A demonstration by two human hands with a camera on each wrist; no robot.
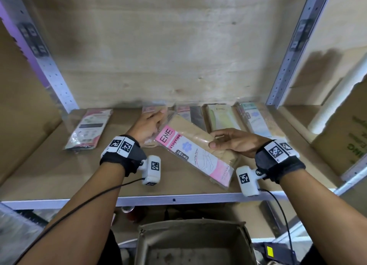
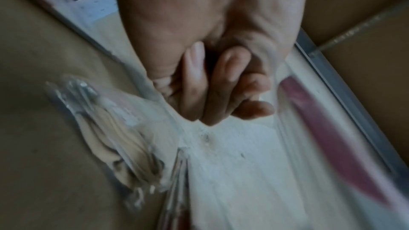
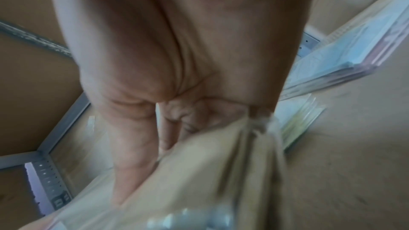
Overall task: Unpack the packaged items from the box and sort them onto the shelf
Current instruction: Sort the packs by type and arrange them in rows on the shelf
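Pink stocking pack [image 1: 193, 152] sits diagonally over the shelf [image 1: 59, 177], long axis running far-left to near-right, right hand [image 1: 236, 143] pinching its right edge as the nearer grip, left hand [image 1: 148, 125] curled on packs at its far-left end, row slot beyond.

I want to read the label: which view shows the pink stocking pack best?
The head view: the pink stocking pack lies face up, print legible, right hand gripping its edge. The right wrist view shows only its blurred beige underside; in the left wrist view I cannot tell it apart.
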